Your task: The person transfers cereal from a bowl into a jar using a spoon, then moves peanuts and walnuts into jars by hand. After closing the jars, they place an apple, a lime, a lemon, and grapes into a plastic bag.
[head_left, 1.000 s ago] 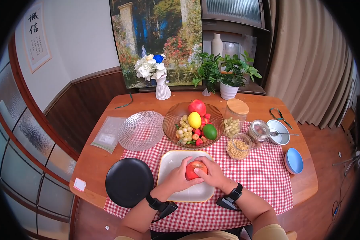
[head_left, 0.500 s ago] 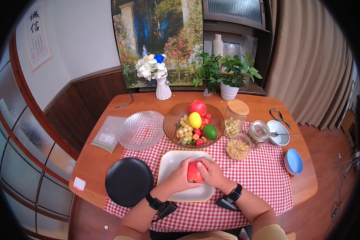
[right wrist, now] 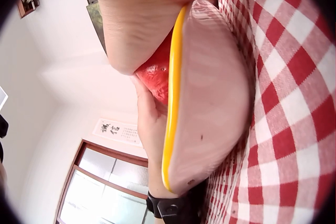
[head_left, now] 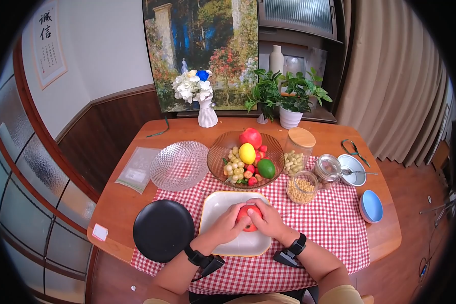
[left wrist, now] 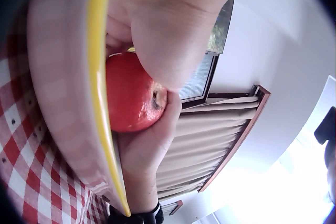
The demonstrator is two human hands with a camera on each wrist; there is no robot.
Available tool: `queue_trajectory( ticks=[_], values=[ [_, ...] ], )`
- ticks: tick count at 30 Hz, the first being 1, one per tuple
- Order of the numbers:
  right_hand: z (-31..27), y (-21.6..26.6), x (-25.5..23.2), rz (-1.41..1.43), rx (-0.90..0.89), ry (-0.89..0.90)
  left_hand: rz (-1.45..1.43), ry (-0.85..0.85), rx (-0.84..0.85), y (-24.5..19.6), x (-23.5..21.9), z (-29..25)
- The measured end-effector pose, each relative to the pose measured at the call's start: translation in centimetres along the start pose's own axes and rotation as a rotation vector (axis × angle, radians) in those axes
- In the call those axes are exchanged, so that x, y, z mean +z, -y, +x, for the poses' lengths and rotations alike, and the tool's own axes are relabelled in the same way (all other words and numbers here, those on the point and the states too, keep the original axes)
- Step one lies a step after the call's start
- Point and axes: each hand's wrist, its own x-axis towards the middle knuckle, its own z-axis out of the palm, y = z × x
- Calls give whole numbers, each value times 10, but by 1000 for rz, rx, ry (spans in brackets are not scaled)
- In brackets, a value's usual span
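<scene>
A red round fruit point(head_left: 249, 218) is gripped between both hands over a white rectangular dish point(head_left: 223, 198) with a yellow rim. My left hand point(head_left: 227, 223) curls round its left side, my right hand point(head_left: 270, 220) round its right side, both thumbs on top. The left wrist view shows the fruit point(left wrist: 134, 95) with its brownish end between the palms, close by the dish's rim. In the right wrist view the dish's wall point(right wrist: 210, 98) hides much of the fruit point(right wrist: 156, 77).
Behind the dish stands a brown glass bowl point(head_left: 215, 169) of fruit, with a clear glass plate point(head_left: 162, 167) to its left. A black plate point(head_left: 163, 230) lies left of the dish. Jars, including one of nuts point(head_left: 302, 187), and a blue bowl point(head_left: 371, 206) stand at the right.
The fruit has turned between the hands, its dark end now facing the near side. The thumbs have shifted over it; both hands remain above the dish.
</scene>
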Motion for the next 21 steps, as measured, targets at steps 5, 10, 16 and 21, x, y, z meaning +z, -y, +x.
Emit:
queue_trajectory(
  ticks=[5,10,16,21],
  values=[
    [1,-4,2,112,104,6,189,-12,-67,-22,-2,-3],
    [1,-2,0,84,33,11,-28,31,-204,-5,0,-3],
    [1,13,-8,14,-38,19,-235,-23,-243,-1,-2,-2],
    [-2,-12,1,89,25,31,-123,-43,-143,1,1,-2]
  ],
)
